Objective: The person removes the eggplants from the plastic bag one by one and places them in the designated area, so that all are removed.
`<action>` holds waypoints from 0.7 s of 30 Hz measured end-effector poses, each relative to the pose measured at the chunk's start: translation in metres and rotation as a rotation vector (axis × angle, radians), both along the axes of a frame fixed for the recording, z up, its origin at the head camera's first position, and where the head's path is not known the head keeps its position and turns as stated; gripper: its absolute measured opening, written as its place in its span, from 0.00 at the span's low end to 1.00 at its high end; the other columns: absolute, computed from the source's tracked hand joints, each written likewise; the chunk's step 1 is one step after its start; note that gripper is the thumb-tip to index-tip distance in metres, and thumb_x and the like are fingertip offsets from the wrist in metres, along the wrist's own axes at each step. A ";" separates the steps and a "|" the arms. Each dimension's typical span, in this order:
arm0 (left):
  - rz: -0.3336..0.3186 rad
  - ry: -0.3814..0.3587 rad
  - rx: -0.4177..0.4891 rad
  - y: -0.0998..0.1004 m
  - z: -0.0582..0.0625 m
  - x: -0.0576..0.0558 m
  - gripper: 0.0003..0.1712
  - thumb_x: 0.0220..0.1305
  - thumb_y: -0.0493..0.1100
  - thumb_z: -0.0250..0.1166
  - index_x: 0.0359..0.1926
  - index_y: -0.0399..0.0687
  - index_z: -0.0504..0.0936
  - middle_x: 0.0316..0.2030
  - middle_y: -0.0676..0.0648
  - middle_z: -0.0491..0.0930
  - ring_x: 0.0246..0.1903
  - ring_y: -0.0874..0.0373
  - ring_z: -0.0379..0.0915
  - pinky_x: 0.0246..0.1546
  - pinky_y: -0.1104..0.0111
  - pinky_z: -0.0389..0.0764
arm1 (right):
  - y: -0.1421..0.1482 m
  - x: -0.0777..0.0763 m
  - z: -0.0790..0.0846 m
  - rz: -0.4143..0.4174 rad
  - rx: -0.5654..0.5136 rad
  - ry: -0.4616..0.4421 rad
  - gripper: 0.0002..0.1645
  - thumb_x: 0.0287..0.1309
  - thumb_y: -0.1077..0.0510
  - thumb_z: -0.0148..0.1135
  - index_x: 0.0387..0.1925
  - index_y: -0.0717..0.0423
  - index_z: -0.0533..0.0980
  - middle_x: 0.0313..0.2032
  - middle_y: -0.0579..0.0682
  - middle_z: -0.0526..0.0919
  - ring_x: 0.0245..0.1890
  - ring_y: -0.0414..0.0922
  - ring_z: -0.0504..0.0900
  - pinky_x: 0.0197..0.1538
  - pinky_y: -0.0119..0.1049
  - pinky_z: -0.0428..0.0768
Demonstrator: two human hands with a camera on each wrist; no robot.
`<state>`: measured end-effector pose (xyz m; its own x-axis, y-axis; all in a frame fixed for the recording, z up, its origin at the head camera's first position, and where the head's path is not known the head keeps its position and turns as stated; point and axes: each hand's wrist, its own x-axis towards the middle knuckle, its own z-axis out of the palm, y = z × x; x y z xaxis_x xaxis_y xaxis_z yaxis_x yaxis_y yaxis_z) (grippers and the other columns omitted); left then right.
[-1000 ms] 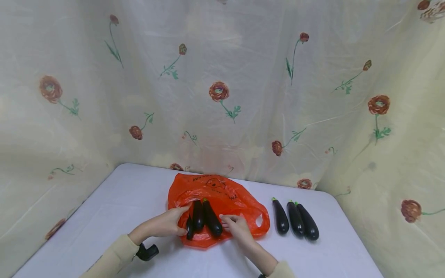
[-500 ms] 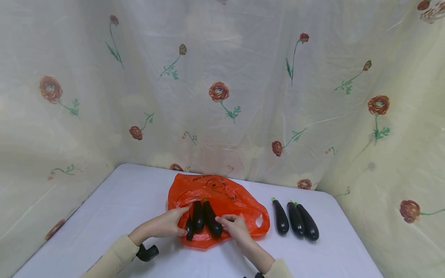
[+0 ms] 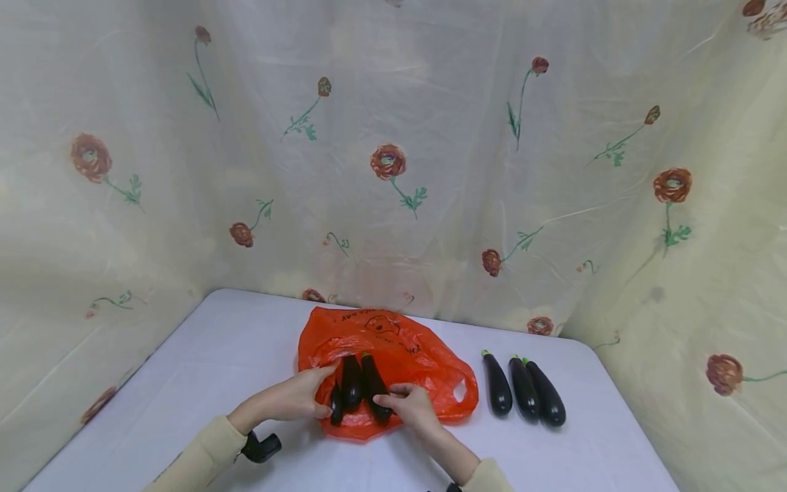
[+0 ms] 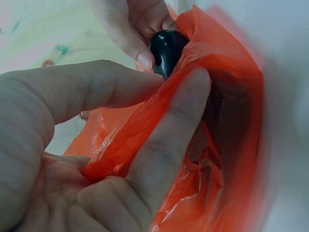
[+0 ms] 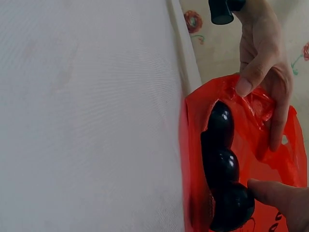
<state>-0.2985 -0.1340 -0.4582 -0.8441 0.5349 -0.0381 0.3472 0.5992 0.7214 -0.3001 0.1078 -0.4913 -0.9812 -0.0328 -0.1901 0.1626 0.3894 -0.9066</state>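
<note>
A red plastic bag [image 3: 430,365] lies on the table with three dark eggplants in its mouth: a left one [image 3: 336,406], a middle one [image 3: 352,383] and a right one [image 3: 372,383]. My left hand [image 3: 299,397] pinches the left edge of the bag's mouth; the left wrist view shows the film between thumb and finger. My right hand [image 3: 415,408] has its thumb over the lower end of the right eggplant, with the fingers curled at its right side. Rounded ends of the eggplants [image 5: 223,164] show in a row in the right wrist view.
Three more eggplants [image 3: 522,389] lie side by side to the right of the bag. The table [image 3: 246,335] has a white cover. Behind it hangs a flowered curtain [image 3: 430,205], close along the back and sides.
My right hand has shifted left from the bag beside the right eggplant, and its thumb now lies over that eggplant's lower end. The left hand keeps its place on the bag.
</note>
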 end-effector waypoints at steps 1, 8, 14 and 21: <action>-0.001 0.004 -0.002 0.000 0.000 0.000 0.49 0.52 0.37 0.69 0.71 0.31 0.55 0.68 0.35 0.64 0.63 0.45 0.64 0.64 0.42 0.65 | 0.000 0.000 0.000 -0.002 0.003 -0.003 0.34 0.49 0.49 0.73 0.52 0.69 0.76 0.42 0.56 0.84 0.37 0.43 0.80 0.47 0.39 0.84; 0.004 0.003 -0.008 -0.001 0.000 0.000 0.48 0.53 0.38 0.68 0.71 0.30 0.56 0.68 0.34 0.64 0.63 0.46 0.66 0.63 0.44 0.66 | 0.000 -0.002 0.000 0.006 0.040 -0.006 0.32 0.49 0.49 0.73 0.50 0.68 0.78 0.42 0.55 0.84 0.35 0.43 0.78 0.44 0.37 0.84; 0.008 -0.006 -0.001 0.000 0.000 0.000 0.47 0.53 0.38 0.68 0.70 0.29 0.56 0.67 0.34 0.65 0.62 0.46 0.66 0.63 0.43 0.67 | 0.000 -0.002 0.001 0.021 0.078 -0.013 0.31 0.49 0.47 0.73 0.48 0.66 0.80 0.42 0.54 0.84 0.34 0.43 0.78 0.42 0.37 0.84; 0.005 -0.010 0.007 -0.001 -0.001 -0.001 0.47 0.52 0.38 0.68 0.70 0.29 0.56 0.67 0.34 0.65 0.62 0.45 0.66 0.63 0.43 0.67 | 0.001 -0.004 0.001 0.013 0.102 -0.043 0.30 0.50 0.46 0.72 0.47 0.64 0.81 0.40 0.53 0.84 0.34 0.44 0.77 0.41 0.36 0.83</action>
<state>-0.2995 -0.1347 -0.4596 -0.8463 0.5309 -0.0426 0.3373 0.5961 0.7286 -0.3040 0.1085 -0.4899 -0.9717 -0.0243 -0.2350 0.1946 0.4814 -0.8546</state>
